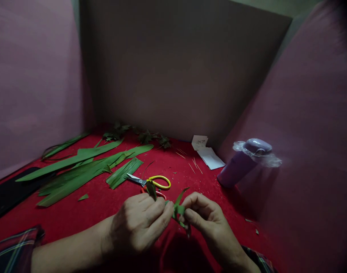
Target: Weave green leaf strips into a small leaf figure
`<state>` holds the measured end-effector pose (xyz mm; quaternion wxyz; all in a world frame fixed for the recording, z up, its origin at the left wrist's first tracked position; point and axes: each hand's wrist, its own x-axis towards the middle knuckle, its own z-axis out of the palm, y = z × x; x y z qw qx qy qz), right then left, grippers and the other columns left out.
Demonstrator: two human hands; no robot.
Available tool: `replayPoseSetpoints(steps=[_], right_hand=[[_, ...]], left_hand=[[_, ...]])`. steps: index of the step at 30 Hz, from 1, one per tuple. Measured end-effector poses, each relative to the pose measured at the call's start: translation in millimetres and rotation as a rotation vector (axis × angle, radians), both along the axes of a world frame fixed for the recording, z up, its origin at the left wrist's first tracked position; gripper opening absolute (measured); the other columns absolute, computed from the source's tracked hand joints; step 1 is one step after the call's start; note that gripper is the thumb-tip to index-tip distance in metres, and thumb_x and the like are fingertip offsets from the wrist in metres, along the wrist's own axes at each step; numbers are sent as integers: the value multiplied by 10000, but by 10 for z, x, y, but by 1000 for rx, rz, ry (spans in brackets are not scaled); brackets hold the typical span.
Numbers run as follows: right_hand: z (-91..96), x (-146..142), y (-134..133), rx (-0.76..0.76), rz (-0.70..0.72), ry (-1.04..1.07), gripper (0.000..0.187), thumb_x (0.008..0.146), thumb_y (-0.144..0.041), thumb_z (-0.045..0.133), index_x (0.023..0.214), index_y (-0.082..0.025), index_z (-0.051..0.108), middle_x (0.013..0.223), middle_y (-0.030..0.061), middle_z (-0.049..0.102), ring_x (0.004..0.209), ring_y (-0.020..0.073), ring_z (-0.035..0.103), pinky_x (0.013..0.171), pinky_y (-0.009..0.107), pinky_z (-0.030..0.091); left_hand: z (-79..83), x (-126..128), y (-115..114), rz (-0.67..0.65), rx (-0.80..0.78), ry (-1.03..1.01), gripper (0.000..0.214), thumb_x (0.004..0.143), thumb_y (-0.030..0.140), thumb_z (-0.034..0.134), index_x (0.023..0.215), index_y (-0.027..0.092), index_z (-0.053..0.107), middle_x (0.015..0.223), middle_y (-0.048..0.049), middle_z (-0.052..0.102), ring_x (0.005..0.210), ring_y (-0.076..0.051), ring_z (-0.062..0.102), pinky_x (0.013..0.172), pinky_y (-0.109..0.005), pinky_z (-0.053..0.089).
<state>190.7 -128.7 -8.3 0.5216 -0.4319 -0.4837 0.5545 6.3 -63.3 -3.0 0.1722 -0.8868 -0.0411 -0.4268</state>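
Both my hands meet low in the middle of the head view, over a red cloth. My left hand is closed, its fingers pinching one end of a small folded green leaf strip. My right hand is closed too, pinching the other side of the same leaf strip. Loose ends of the strip stick up between the hands. Just behind them lie scissors with yellow and red handles, blades pointing left.
Long green leaves lie spread at the left, with small leafy sprigs along the back wall. White paper slips and thin sticks lie at the back right. A purple cup with plastic wrap stands at the right. A black slab sits far left.
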Motion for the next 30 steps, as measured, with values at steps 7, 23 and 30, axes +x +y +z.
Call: replayPoseSetpoints(steps=[7, 23, 30], right_hand=[[-30, -30, 9, 11, -100, -124, 196, 743, -303, 688, 682, -137, 606, 597, -19, 563, 512, 71, 476, 483, 186, 389], [-145, 29, -63, 455, -296, -476, 134, 795, -126, 613, 876, -232, 631, 743, -2, 635, 633, 117, 592, 588, 219, 483], [-126, -28, -86, 267, -199, -224, 72, 804, -177, 612, 853, -208, 655, 701, 4, 620, 606, 125, 575, 587, 256, 471]], left_hand=[[9, -4, 4, -1, -4, -3, 234, 828, 85, 411, 956, 29, 600, 709, -95, 638, 518, -131, 502, 431, -264, 367], [-16, -10, 38, 52, -78, -36, 205, 839, 74, 431, 940, 59, 609, 631, -63, 615, 496, -115, 475, 433, -238, 324], [-28, 26, 37, 15, -108, -49, 163, 815, 56, 467, 888, 67, 613, 572, -35, 576, 479, -114, 446, 419, -240, 320]])
